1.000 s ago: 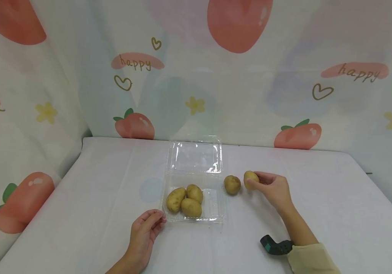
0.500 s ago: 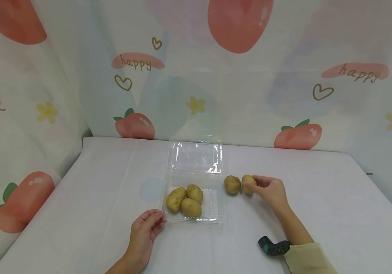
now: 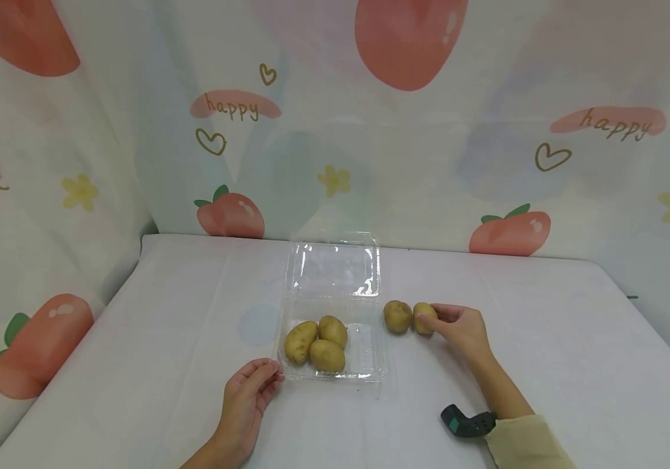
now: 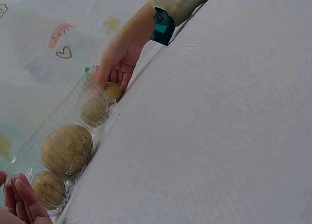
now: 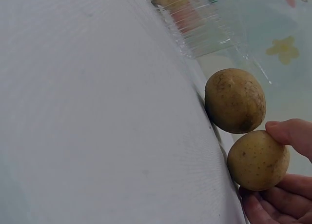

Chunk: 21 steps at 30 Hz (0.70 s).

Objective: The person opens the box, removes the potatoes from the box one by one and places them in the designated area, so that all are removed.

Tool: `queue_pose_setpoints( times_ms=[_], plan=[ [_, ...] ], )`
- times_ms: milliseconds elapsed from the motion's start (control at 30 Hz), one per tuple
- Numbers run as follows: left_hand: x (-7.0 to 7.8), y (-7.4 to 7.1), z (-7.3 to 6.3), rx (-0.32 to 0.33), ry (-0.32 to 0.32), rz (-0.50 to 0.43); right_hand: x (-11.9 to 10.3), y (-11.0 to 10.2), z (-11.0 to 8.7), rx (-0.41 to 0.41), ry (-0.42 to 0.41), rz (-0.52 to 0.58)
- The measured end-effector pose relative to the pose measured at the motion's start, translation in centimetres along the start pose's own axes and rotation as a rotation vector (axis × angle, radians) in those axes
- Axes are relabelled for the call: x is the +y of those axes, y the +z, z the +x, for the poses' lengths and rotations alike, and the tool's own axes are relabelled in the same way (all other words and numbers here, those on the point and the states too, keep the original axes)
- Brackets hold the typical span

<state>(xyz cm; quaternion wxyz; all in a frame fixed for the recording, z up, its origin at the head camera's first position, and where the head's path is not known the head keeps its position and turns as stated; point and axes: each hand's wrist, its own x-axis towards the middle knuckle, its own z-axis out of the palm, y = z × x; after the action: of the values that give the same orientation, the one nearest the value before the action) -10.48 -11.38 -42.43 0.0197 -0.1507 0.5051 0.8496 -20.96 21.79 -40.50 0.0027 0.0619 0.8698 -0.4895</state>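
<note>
A clear plastic clamshell box point(image 3: 364, 352) lies with its lid folded back, three potatoes in its left part. At its front left corner my left hand point(image 3: 245, 397) pinches the rim between thumb and fingers; the left wrist view shows those fingers point(image 4: 30, 199) against the box wall. To the right of the box, my right hand point(image 3: 465, 331) holds a small potato point(image 3: 424, 318) between thumb and fingers, down at the tabletop. Just left of this potato sits a rounder, browner potato point(image 3: 397, 316). In the right wrist view the held potato point(image 5: 258, 160) appears to touch its neighbour point(image 5: 235, 101).
The table is covered with a white cloth point(image 3: 159, 339). A printed fabric curtain point(image 3: 422, 163) stands behind it and along the left side. A dark device point(image 3: 468, 422) is worn on the right wrist beside the light sleeve.
My right hand has moved slightly left and down with its potato, which now sits close against the other loose potato. The left hand and the box have stayed still.
</note>
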Motion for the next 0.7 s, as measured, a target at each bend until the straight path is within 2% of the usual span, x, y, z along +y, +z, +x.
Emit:
queue_pose_setpoints(
  times_ms=[333, 700],
  plan=[
    [-0.01, 0.02, -0.10, -0.004, 0.010, 0.001, -0.14, 0.15, -0.08, 0.009, -0.020, -0.007],
    [0.08, 0.18, -0.11, 0.005, 0.013, 0.004, -0.62, 0.00, -0.35, -0.005, -0.041, -0.078]
  ],
)
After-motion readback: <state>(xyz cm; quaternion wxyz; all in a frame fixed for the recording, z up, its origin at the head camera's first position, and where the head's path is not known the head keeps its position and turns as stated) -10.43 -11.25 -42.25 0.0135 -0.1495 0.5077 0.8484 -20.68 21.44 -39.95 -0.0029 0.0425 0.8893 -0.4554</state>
